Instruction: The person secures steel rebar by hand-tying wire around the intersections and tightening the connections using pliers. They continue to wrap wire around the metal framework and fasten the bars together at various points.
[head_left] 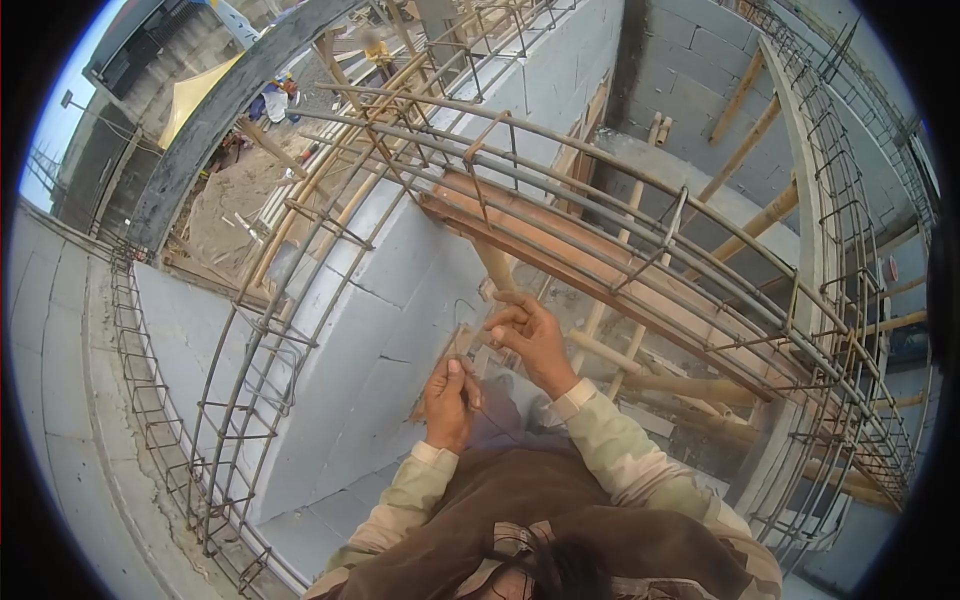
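Observation:
Low in front of my chest, my left hand (pixel 449 402) is closed, thumb against fingers, around a thin tie wire (pixel 457 318). The wire rises above the fingertips and bends over at its top; a thin end also shows below the hand. Just right of it and a little higher, my right hand (pixel 533 343) has its fingers curled in a pinch close to the wire's bent part. Whether it grips the wire is too fine to make out. Beyond both hands runs a long rebar cage (pixel 560 150) of bars and stirrups.
A reddish-brown formwork board (pixel 600 265) lies under the cage. Pale block wall (pixel 370 300) stands to the left, with more rebar (pixel 225 440) and a bundle of looped wires (pixel 283 372) on it. Bamboo poles (pixel 690 388) cross below. A person (pixel 378 58) stands far off.

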